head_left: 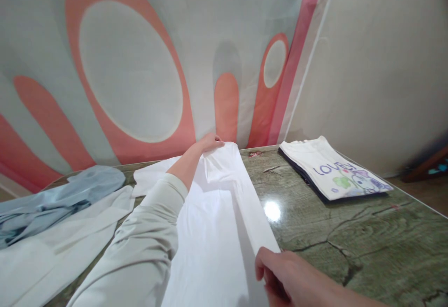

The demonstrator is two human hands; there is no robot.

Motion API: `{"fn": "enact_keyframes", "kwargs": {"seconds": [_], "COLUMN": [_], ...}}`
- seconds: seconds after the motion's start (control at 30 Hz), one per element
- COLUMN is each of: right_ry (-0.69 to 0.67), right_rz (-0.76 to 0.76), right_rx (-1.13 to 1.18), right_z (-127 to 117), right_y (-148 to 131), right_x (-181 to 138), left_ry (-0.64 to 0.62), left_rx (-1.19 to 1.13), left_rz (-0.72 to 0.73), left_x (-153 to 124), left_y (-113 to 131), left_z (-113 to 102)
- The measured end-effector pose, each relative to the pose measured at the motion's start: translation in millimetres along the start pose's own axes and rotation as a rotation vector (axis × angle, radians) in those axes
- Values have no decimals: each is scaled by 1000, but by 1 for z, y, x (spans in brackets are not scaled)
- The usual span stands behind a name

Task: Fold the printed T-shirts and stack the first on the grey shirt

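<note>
A white garment, seemingly a shirt [210, 223], lies lengthwise on the table in front of me, its right side folded inward as a long strip. At its far end, my left hand [211, 143] pinches the cloth near the top of that fold. My right hand [280, 269] is closed on the folded edge at the near right, thumb on top and fingers curled under. Part of the shirt's left side is hidden behind my left forearm and its pale sleeve.
Light blue clothes [94, 183] and another white garment [70, 241] lie at the left. Folded clothes with a printed white shirt [332, 171] on top sit at the right. The wood-patterned table [350, 232] meets a wall with orange shapes at the back.
</note>
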State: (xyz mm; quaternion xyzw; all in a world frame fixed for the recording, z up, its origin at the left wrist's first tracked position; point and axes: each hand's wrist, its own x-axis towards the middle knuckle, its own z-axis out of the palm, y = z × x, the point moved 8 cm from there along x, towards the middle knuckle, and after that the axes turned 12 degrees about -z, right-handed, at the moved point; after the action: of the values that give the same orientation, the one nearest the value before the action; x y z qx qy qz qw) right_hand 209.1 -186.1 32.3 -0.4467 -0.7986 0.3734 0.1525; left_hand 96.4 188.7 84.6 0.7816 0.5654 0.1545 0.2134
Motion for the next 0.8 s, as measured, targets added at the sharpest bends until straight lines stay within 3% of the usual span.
{"fn": "enact_keyframes", "kwargs": {"seconds": [0.27,0.47,0.8], "right_ry": [-71,-40,-80], "right_rz": [-60,-61,-87], "right_rx": [127,138,244], "right_z": [34,55,49], "right_y": [2,12,4], "right_x": [23,30,30], "left_ry": [47,53,70], "left_rx": [122,204,209], "left_rz": [-51,-93,-272], "left_x": [7,7,-7], "left_y": [-40,-52,-70], "left_z": [7,17,17]}}
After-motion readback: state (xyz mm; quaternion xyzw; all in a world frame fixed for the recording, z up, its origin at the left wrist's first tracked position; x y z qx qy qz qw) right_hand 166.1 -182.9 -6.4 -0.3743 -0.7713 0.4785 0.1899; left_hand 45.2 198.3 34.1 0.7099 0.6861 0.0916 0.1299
